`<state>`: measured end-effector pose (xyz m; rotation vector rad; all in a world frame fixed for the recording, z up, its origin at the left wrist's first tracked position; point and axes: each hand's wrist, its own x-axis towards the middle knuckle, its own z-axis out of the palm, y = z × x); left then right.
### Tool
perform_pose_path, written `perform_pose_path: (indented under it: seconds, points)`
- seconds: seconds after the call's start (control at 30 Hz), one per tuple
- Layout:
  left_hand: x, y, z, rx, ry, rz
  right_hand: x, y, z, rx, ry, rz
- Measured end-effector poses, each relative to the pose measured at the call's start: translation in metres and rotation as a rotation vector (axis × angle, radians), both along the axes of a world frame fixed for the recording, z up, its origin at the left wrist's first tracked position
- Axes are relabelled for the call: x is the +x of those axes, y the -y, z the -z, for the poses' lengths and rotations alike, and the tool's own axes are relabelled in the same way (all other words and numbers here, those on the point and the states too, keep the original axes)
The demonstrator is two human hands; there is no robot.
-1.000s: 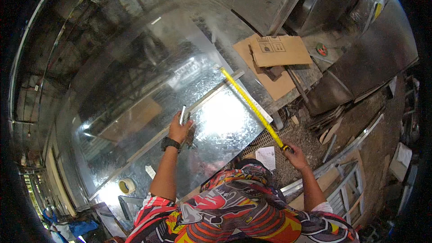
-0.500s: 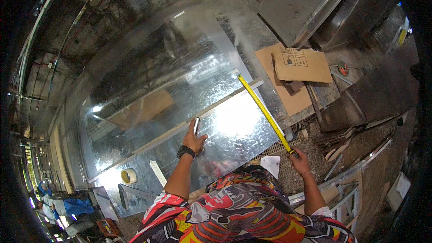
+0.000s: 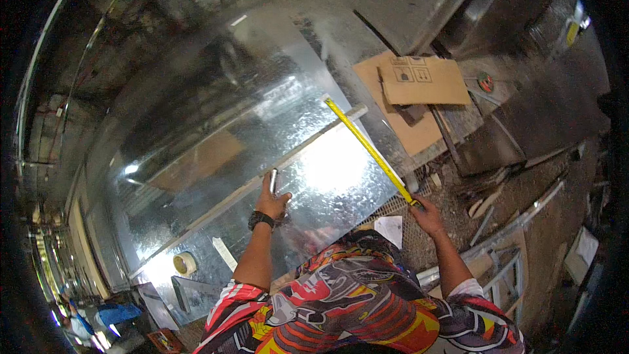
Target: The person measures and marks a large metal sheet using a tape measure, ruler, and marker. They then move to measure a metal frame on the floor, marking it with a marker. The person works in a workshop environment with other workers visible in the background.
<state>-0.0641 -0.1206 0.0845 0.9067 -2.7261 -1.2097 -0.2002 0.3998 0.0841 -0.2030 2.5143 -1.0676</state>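
A large shiny metal sheet (image 3: 288, 157) lies in front of me, mirroring bright light. My right hand (image 3: 428, 217), near the sheet's front right corner, is closed on the case end of a tape measure. Its yellow blade (image 3: 367, 146) stretches out along the sheet's right side, away from me. Across the sheet runs a long, narrow straight bar (image 3: 301, 152). Beside this bar rests my left hand (image 3: 270, 203), with a dark watch on the wrist. Its fingers are closed round a short silver thing (image 3: 273, 180) whose kind I cannot make out.
A tape roll (image 3: 184, 263), a white strip (image 3: 224, 253) and a metal angle piece (image 3: 187, 295) lie at the sheet's left front. Cardboard (image 3: 429, 82) sits beyond its right edge, near a red and green disc (image 3: 485, 82). Scrap and a metal frame (image 3: 506, 272) are at right.
The whole view has shifted, so everything sits a little further left and up. Both hands keep their holds, and the tape blade stays stretched along the sheet's right side.
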Motion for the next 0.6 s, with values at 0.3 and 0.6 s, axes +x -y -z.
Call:
perform_pose_path:
  seconds: [0.3, 0.6]
  points:
    - [-0.007, 0.006, -0.028, 0.022, 0.033, 0.012, 0.006, 0.045, -0.073, -0.024, 0.231, 0.128]
    - [-0.003, 0.009, -0.037, 0.051, 0.011, 0.007, 0.018, 0.046, -0.058, -0.090, 0.156, 0.112]
